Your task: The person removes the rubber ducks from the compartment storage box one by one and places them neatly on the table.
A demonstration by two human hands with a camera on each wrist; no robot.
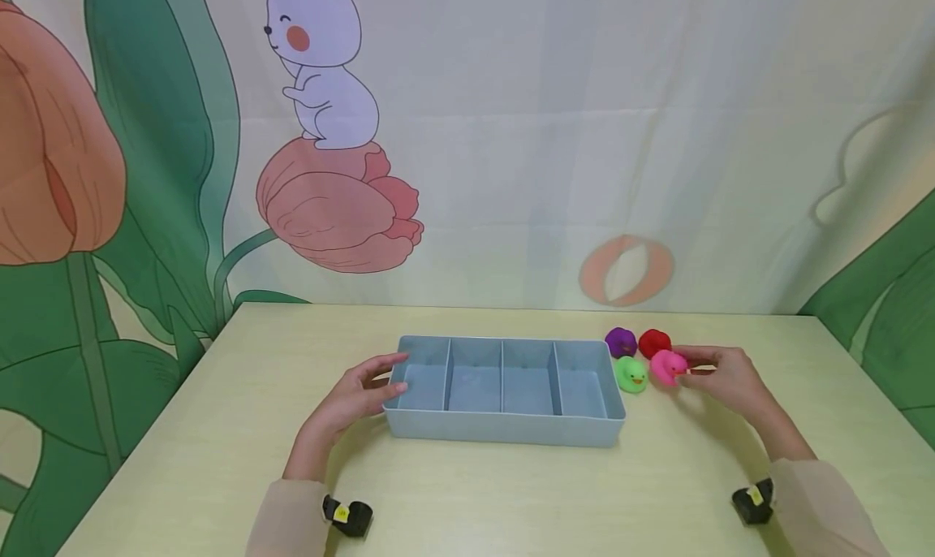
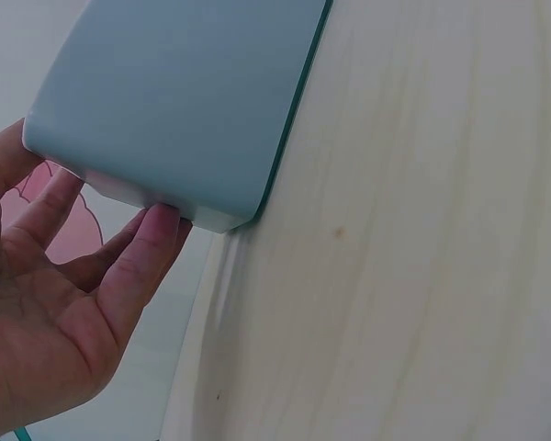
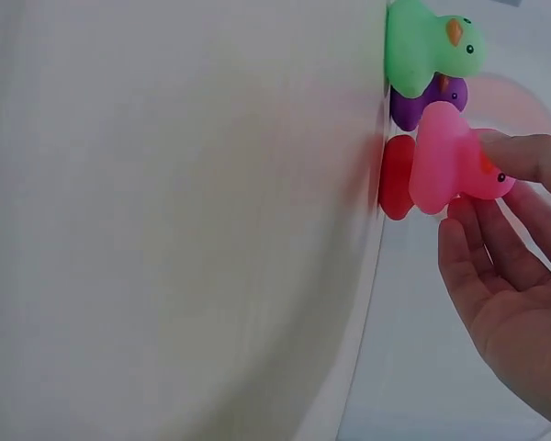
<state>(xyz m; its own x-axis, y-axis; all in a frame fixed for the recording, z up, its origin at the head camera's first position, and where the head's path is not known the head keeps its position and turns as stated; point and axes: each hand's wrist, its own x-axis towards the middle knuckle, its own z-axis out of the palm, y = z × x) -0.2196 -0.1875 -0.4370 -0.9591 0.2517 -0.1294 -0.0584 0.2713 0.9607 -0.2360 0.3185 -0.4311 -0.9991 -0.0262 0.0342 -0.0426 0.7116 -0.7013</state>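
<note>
A pale blue tray with divided compartments sits on the table, its compartments bare. My left hand holds its left end, fingertips over the rim; the left wrist view shows the fingers against the tray's end wall. With thumb and fingers my right hand pinches a pink rubber duck by its head. In the right wrist view the pink duck is slightly raised off the table. Right beside it are a green duck, a purple duck and a red duck.
The ducks cluster just off the tray's right end, near the back of the pale wooden table. A printed curtain hangs behind the table's rear edge. A small black camera is worn on each wrist.
</note>
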